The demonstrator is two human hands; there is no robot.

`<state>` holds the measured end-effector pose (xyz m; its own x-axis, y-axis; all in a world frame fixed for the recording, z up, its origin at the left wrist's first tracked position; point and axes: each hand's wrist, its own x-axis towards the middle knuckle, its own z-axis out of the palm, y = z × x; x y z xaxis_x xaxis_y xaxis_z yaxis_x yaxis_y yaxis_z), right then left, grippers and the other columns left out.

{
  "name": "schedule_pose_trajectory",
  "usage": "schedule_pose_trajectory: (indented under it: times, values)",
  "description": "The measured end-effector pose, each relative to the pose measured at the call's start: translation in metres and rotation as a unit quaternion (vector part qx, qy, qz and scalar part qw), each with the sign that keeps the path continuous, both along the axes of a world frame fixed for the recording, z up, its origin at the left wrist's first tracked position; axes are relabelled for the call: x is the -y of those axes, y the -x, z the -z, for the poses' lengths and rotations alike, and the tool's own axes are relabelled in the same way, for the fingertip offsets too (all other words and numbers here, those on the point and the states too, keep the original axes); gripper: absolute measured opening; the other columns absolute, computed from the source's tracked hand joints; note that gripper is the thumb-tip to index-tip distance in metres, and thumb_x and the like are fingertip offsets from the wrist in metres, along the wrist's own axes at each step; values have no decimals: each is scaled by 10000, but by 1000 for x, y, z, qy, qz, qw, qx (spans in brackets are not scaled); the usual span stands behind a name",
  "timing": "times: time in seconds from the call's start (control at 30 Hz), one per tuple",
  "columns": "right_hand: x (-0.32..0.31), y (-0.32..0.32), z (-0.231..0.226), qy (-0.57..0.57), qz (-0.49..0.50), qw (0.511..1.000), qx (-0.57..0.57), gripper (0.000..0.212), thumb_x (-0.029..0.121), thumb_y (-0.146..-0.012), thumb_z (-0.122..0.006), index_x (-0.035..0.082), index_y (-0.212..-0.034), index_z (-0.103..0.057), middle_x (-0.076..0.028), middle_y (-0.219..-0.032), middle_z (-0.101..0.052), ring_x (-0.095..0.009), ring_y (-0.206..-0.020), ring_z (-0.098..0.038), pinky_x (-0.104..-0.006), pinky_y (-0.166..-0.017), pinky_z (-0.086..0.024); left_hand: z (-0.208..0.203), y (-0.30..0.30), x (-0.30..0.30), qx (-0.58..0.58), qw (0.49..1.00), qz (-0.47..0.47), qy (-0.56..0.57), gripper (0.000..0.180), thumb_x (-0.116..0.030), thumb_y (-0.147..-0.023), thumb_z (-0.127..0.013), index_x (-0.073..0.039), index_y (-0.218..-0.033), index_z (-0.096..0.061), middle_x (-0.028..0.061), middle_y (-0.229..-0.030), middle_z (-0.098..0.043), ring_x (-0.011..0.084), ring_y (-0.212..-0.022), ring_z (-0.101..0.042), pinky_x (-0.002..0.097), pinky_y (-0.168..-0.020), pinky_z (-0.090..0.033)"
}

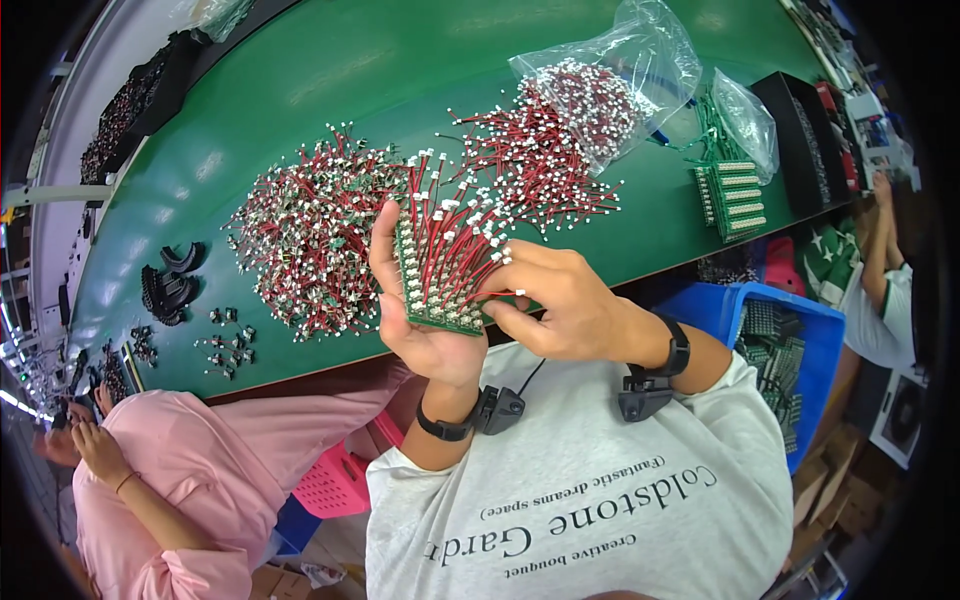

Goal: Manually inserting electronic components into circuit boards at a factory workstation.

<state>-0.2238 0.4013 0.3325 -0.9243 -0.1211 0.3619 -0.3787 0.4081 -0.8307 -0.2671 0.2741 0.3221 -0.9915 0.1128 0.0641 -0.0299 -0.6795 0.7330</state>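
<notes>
My left hand [430,345] is closed around the lower left edges of a green circuit board [445,322], holding it tilted above the table's near edge. Rows of small white connectors cover the board, and many red wire leads with white plugs stand up from it. At the board's right edge, the thumb and fingers of my right hand [560,300] pinch a red wire lead [505,293] with a white plug at its end. Whether its other end sits in the board is hidden by the fingers. Behind the board lie a pile of red wires with small green boards [315,230] and a pile of red wire leads [490,145].
A clear plastic bag [660,55] covers part of the far wire pile. Stacked green boards [740,205] and a black tray [795,140] stand right. A blue crate [828,365] holds more boards. Black curved pieces [165,290] lie left, near a person in pink [180,460].
</notes>
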Motion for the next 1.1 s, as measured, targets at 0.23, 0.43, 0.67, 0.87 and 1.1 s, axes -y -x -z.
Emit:
schedule_pose_trajectory:
  times: [0.23, 0.43, 0.67, 0.87, 1.1]
  values:
    - [5, 1, -1, 74, 25, 995, 69, 130, 21, -743, -746, 2, -857, -687, -78, -771, -597, -147, -579, -553, -278, -499, -420, -1, -2, -2, -8, 999, -21, 42, 782, -553, -901, -413, -10, -1453, -302, 157, -1269, -525, 243, -1098, -574, 396, -942, -475]
    - [0, 0, -5, 78, 11, 995, 68, 115, 17, -764, -733, 6, -871, -692, -79, -777, -626, -154, -598, -572, -279, -518, -442, 0, -4, -2, -16, 998, -11, 51, 794, -558, -895, -414, -8, -1454, -296, 157, -1254, -526, 236, -1089, -572, 391, -940, -468]
    - [-33, 5, 9, -26, 102, 994, 1, 80, 5, -786, -717, 10, -858, -682, -77, -788, -644, -170, -640, -617, -290, -549, -484, 5, 19, 42, -24, 996, -66, -46, 675, -455, -961, -332, -22, -1478, -299, 180, -1330, -538, 334, -1164, -581, 504, -982, -490]
    - [-48, 20, 41, -180, 124, 976, -17, 194, 39, -757, -726, 89, -942, -694, -62, -873, -608, -249, -809, -619, -340, -676, -511, 19, 23, 69, -12, 995, -95, -30, 657, -453, -979, -304, -41, -1490, -308, 170, -1364, -516, 343, -1186, -560, 517, -1003, -463]
    - [-17, 61, 75, -296, 75, 952, -12, 125, 119, -771, -729, 95, -870, -656, -53, -886, -561, -241, -877, -561, -361, -696, -496, 26, 16, 66, 10, 998, -49, -47, 637, -448, -987, -298, -52, -1486, -317, 142, -1338, -539, 320, -1165, -571, 496, -984, -477]
